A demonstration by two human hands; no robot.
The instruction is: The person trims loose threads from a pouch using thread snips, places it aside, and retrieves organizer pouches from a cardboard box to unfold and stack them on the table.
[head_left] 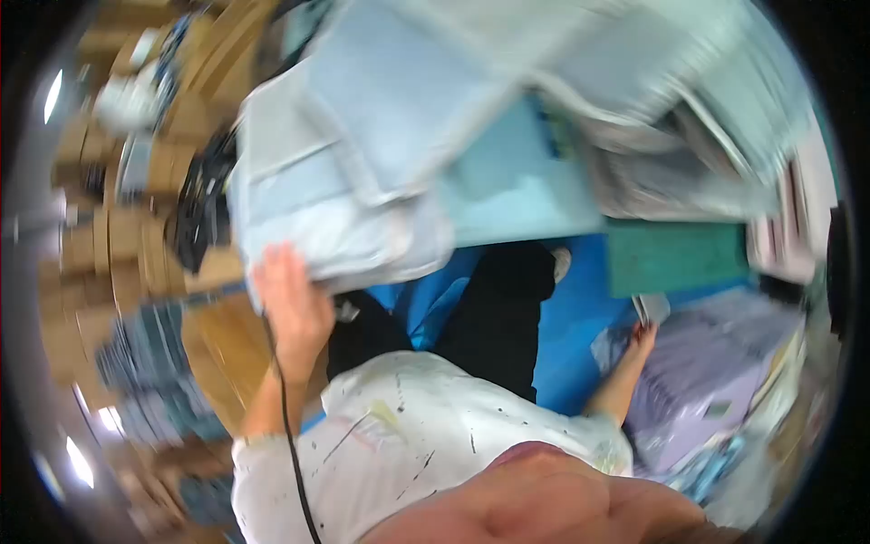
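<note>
My left hand (292,304) lies with its fingers stretched out against the near left corner of a pale blue and white folded package (335,227). Low on the right, my right hand (643,339) pinches a small grey flat piece (652,309), which is too small to name. That hand is beside a purple bundle in clear plastic (707,381). More pale packages (399,82) overlap on a light teal surface (517,181) in front of me, blurred by motion.
Cardboard boxes (127,240) and stacks of grey-blue folded goods (163,363) fill the left side. A black bag (205,204) hangs near the packages. A green board (675,257) and pink folded items (790,222) are at the right. A black cable (288,426) passes my left arm.
</note>
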